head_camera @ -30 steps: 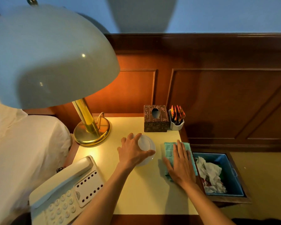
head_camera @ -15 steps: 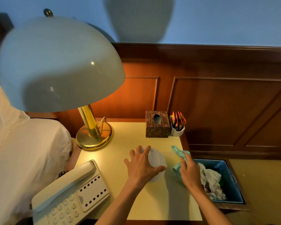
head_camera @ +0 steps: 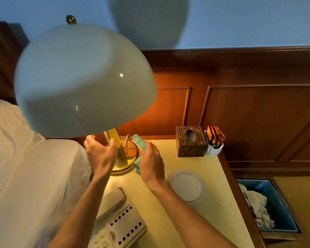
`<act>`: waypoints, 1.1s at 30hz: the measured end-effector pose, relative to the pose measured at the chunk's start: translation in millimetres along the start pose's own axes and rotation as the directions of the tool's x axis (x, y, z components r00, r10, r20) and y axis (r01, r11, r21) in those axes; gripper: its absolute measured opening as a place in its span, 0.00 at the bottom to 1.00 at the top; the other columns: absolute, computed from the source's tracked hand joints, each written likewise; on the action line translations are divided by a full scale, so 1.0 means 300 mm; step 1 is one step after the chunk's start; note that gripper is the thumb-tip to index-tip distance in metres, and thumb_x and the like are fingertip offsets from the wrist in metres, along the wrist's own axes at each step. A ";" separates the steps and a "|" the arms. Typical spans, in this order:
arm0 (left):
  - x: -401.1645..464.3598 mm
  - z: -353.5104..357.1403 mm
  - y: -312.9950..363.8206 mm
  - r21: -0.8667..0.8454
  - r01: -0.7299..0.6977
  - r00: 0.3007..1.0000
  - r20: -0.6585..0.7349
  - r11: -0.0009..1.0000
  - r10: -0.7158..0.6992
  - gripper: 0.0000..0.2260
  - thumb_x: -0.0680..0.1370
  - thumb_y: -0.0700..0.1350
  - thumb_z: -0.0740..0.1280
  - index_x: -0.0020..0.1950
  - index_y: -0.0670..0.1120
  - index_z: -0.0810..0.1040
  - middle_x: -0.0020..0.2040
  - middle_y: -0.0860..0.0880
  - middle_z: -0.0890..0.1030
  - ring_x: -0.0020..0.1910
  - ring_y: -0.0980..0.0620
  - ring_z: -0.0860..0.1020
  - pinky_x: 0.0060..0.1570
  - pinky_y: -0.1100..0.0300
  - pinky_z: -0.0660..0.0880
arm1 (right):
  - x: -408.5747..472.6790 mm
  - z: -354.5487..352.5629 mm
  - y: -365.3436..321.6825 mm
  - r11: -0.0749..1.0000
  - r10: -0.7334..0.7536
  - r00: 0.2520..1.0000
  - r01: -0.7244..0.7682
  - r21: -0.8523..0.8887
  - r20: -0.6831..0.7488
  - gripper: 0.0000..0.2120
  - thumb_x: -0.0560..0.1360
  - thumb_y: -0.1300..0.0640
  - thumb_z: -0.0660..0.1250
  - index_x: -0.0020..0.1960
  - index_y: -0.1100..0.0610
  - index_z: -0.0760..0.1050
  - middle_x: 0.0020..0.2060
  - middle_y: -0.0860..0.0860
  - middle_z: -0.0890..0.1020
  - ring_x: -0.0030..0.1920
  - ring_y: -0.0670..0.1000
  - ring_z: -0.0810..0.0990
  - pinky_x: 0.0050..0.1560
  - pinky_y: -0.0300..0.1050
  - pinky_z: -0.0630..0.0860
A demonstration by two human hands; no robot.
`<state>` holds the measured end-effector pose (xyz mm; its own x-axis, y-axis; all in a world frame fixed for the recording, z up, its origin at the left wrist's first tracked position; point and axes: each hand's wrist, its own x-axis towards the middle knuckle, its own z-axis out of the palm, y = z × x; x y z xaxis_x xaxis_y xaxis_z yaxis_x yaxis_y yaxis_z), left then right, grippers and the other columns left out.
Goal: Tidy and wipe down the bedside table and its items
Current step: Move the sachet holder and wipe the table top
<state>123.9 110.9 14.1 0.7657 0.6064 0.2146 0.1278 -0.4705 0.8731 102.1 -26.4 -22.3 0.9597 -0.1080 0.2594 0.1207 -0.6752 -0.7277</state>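
A lamp with a pale dome shade (head_camera: 82, 81) and a brass stem (head_camera: 115, 138) stands on a round brass base (head_camera: 128, 161) at the back left of the cream bedside table (head_camera: 215, 185). My left hand (head_camera: 100, 156) reaches to the stem under the shade, fingers curved around it without a firm grip that I can make out. My right hand (head_camera: 151, 163) grips a bunched green cloth (head_camera: 140, 143) just right of the lamp base. A round white dish (head_camera: 186, 186) lies on the table to the right of my right wrist.
A cream telephone (head_camera: 120, 222) sits at the table's front left. A carved dark tissue box (head_camera: 191, 141) and a white holder of sachets (head_camera: 214, 140) stand at the back right. A blue bin (head_camera: 277, 210) with crumpled paper is on the floor right. White bedding (head_camera: 25, 176) lies left.
My left hand left the white dish and moved up to the lamp stem. My right hand picked the green cloth up off the table and carried it left to the lamp base.
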 end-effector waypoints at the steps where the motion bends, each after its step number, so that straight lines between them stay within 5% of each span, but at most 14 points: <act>1: 0.021 -0.004 0.002 0.015 0.000 1.000 0.016 1.000 0.000 0.27 0.72 0.48 0.72 0.67 0.41 0.68 0.62 0.41 0.72 0.59 0.44 0.73 0.57 0.49 0.75 | 0.000 0.071 0.030 0.990 0.027 0.996 -0.015 -0.139 0.081 0.20 0.80 0.59 0.61 0.71 0.57 0.64 0.67 0.54 0.72 0.66 0.55 0.70 0.63 0.47 0.71; 3: 0.039 -0.004 0.015 0.029 -0.031 0.998 0.049 0.999 0.029 0.19 0.73 0.48 0.73 0.59 0.41 0.73 0.59 0.42 0.73 0.55 0.47 0.73 0.56 0.51 0.74 | -0.019 0.174 0.100 0.921 0.186 0.933 -0.056 -0.386 0.309 0.32 0.79 0.58 0.62 0.77 0.60 0.51 0.77 0.57 0.55 0.77 0.60 0.50 0.76 0.58 0.53; 4: 0.048 0.002 0.019 0.025 -0.041 0.997 0.067 0.999 0.040 0.12 0.73 0.48 0.73 0.49 0.43 0.74 0.54 0.44 0.74 0.50 0.50 0.72 0.53 0.54 0.73 | -0.031 0.212 0.129 0.890 0.259 0.886 -0.064 -0.452 0.384 0.35 0.79 0.56 0.60 0.79 0.60 0.44 0.79 0.57 0.46 0.78 0.60 0.42 0.76 0.60 0.45; 6: 0.063 0.016 0.035 -0.002 -0.076 0.992 0.096 0.997 0.076 0.14 0.75 0.48 0.72 0.36 0.46 0.70 0.39 0.51 0.72 0.37 0.56 0.69 0.42 0.60 0.71 | -0.039 0.257 0.173 0.874 0.288 0.864 -0.061 -0.482 0.413 0.36 0.80 0.53 0.55 0.78 0.59 0.37 0.78 0.56 0.37 0.77 0.59 0.34 0.75 0.61 0.36; 10: 0.115 0.078 -0.003 -0.081 -0.165 0.979 0.110 0.983 0.173 0.10 0.76 0.51 0.71 0.43 0.44 0.78 0.35 0.54 0.75 0.34 0.56 0.71 0.36 0.60 0.70 | 0.047 0.295 0.213 0.874 0.251 0.864 -0.009 -0.485 0.436 0.33 0.81 0.51 0.51 0.78 0.56 0.35 0.78 0.53 0.35 0.76 0.57 0.32 0.74 0.61 0.34; 12: 0.123 0.097 -0.023 -0.106 -0.174 0.979 0.085 0.979 0.184 0.08 0.77 0.46 0.71 0.41 0.47 0.74 0.33 0.58 0.71 0.32 0.57 0.69 0.35 0.59 0.70 | 0.105 0.305 0.234 0.865 0.231 0.862 0.030 -0.500 0.450 0.32 0.82 0.52 0.49 0.79 0.54 0.35 0.78 0.51 0.36 0.77 0.56 0.33 0.75 0.61 0.35; 16: 0.120 0.119 -0.037 -0.102 -0.175 0.980 0.081 0.979 0.183 0.18 0.78 0.42 0.69 0.33 0.53 0.65 0.30 0.57 0.67 0.28 0.59 0.65 0.28 0.72 0.67 | 0.240 0.296 0.292 0.850 0.117 0.854 0.178 -0.496 0.507 0.30 0.81 0.55 0.50 0.79 0.51 0.39 0.79 0.47 0.41 0.78 0.54 0.37 0.76 0.59 0.39; 22: 0.142 0.131 -0.067 -0.037 -0.183 0.972 0.140 0.982 0.186 0.17 0.78 0.40 0.68 0.31 0.49 0.67 0.28 0.51 0.68 0.27 0.57 0.64 0.27 0.68 0.62 | 0.475 0.316 0.314 0.808 0.012 0.761 0.375 -0.455 0.648 0.26 0.83 0.55 0.45 0.79 0.49 0.41 0.79 0.46 0.43 0.78 0.53 0.39 0.76 0.60 0.42; 27: 0.140 0.125 -0.069 -0.027 -0.185 0.972 0.145 0.982 0.187 0.16 0.78 0.41 0.67 0.35 0.33 0.72 0.26 0.48 0.67 0.25 0.53 0.62 0.28 0.55 0.63 | 0.431 0.336 0.280 0.848 0.143 0.829 0.180 -0.499 0.541 0.27 0.82 0.52 0.43 0.79 0.49 0.40 0.79 0.49 0.40 0.78 0.55 0.36 0.74 0.63 0.37; 33: 0.132 0.118 -0.035 -0.001 -0.188 0.974 0.127 0.982 0.186 0.20 0.79 0.44 0.67 0.30 0.51 0.63 0.28 0.48 0.68 0.27 0.49 0.66 0.32 0.48 0.71 | 0.209 0.290 0.224 0.848 0.376 0.811 -0.107 -0.518 0.449 0.31 0.81 0.51 0.47 0.78 0.50 0.34 0.77 0.50 0.32 0.76 0.57 0.30 0.73 0.63 0.33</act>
<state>175.1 117.2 -2.1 0.8500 0.4214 0.3160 -0.0187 -0.5755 0.8176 192.5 -14.9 -110.2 0.9372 -0.0144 -0.3485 -0.1319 -0.9395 -0.3160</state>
